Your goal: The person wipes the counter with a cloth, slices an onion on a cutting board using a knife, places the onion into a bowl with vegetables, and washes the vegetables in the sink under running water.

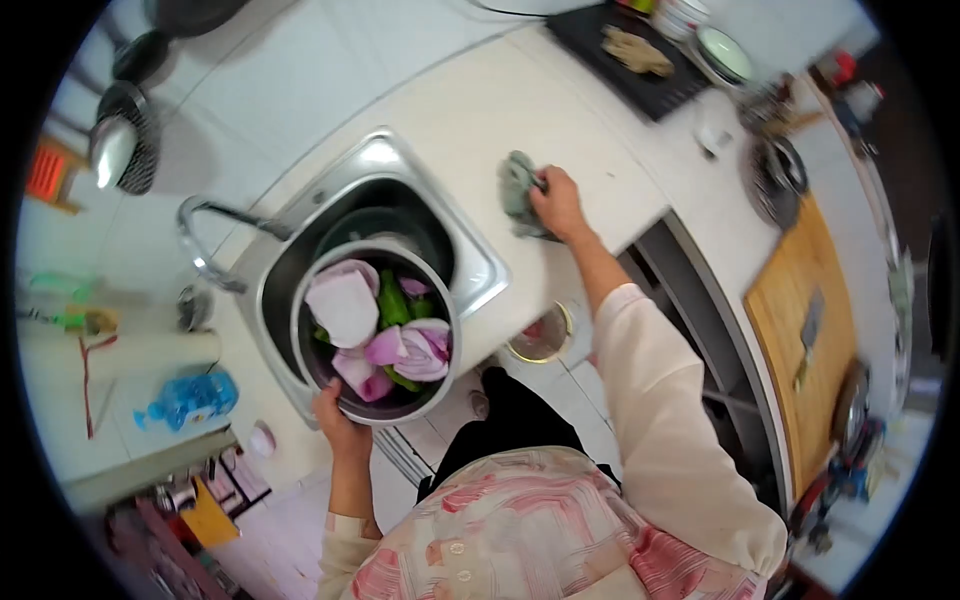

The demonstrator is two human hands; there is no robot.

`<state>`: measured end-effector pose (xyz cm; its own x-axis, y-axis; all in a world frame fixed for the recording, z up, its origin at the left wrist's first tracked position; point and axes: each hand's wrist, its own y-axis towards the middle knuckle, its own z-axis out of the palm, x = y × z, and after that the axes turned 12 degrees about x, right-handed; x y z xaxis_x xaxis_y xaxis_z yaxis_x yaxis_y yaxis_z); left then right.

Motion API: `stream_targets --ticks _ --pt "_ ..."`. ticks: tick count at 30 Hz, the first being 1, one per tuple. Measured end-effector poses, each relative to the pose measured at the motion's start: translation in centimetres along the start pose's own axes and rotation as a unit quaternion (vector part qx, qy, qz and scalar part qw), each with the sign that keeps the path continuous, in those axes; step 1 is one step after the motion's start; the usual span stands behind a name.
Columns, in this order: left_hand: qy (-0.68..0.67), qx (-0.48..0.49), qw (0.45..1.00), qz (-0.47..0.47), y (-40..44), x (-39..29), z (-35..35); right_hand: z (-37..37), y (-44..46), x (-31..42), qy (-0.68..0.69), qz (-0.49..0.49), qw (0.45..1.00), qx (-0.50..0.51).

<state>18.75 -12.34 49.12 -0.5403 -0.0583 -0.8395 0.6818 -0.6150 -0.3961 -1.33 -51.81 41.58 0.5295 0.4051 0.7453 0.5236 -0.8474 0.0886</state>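
Observation:
My left hand grips the rim of a metal pot at its near left side. Inside the pot lie pieces of purple onion, green peppers and a large pale piece whose kind I cannot make out. The pot is over the near part of the steel sink; whether it rests there is hidden. Out to the right, my right hand is closed on a grey-green cloth against the pale countertop.
A curved faucet rises left of the sink. A dark basin sits inside the sink. At far right a knife lies on a wooden cutting board. A black cooktop stands at the back. A bin is on the floor.

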Motion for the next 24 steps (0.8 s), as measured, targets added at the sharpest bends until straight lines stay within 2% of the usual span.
stream_targets --ticks 1,2,3,4,6,10,11,12,14,16,18,19,20,21,22,24 --pt "-0.026 0.045 0.999 -0.014 0.5 -0.8 0.3 -0.1 -1.1 1.9 0.056 0.089 0.994 -0.033" --pt "-0.057 0.092 0.994 -0.028 1.3 -0.8 0.7 0.1 -2.4 2.5 0.156 0.112 0.979 -0.070" --pt "-0.095 0.116 0.988 -0.048 2.3 -0.4 0.1 1.0 -3.2 1.4 0.308 0.130 0.939 -0.078" --pt "-0.105 0.164 0.979 -0.063 2.2 -1.2 1.6 -0.5 -5.9 4.8 0.467 0.128 0.872 -0.075" --pt "-0.097 0.211 0.970 -0.074 3.8 -0.5 0.5 -2.2 -11.3 7.9 0.493 0.147 0.853 -0.087" --pt "-0.104 0.259 0.952 -0.127 7.7 1.2 -1.5 -5.8 -21.8 8.4 0.388 0.141 0.889 -0.197" --pt "-0.080 0.276 0.950 -0.125 9.4 2.5 -3.0 -7.1 -23.9 8.0 0.357 0.197 0.875 -0.261" --pt "-0.081 0.287 0.947 -0.122 10.0 2.2 -2.1 -9.1 -25.9 4.3 0.321 0.228 0.872 -0.290" --pt "-0.094 0.313 0.932 -0.156 10.2 1.4 -1.1 -12.7 -29.7 3.0 0.297 0.311 0.815 -0.389" --pt "-0.088 0.336 0.926 -0.148 10.7 1.2 -0.6 -15.6 -33.8 -1.8 0.211 0.267 0.805 -0.486" --pt "-0.077 0.343 0.924 -0.150 11.7 1.9 -1.3 -18.1 -35.6 -3.0 0.220 0.244 0.776 -0.538" --pt "-0.080 0.350 0.922 -0.145 12.0 2.0 -1.2 -19.0 -36.4 -3.4 0.220 0.236 0.775 -0.543" --pt "-0.087 0.371 0.914 -0.137 11.8 1.9 -0.7 -20.2 -37.0 -4.1 0.035 0.297 0.810 -0.505" --pt "-0.095 0.391 0.906 -0.129 11.5 1.9 -0.4 -20.9 -37.0 -3.8 -0.152 0.346 0.810 -0.448" --pt "-0.100 0.394 0.906 -0.120 11.4 2.3 -0.3 -21.0 -36.6 -4.0 -0.151 0.336 0.813 -0.452" --pt "-0.110 0.378 0.913 -0.103 11.5 3.4 -0.8 -18.8 -35.4 -4.4 -0.288 0.382 0.819 -0.317"
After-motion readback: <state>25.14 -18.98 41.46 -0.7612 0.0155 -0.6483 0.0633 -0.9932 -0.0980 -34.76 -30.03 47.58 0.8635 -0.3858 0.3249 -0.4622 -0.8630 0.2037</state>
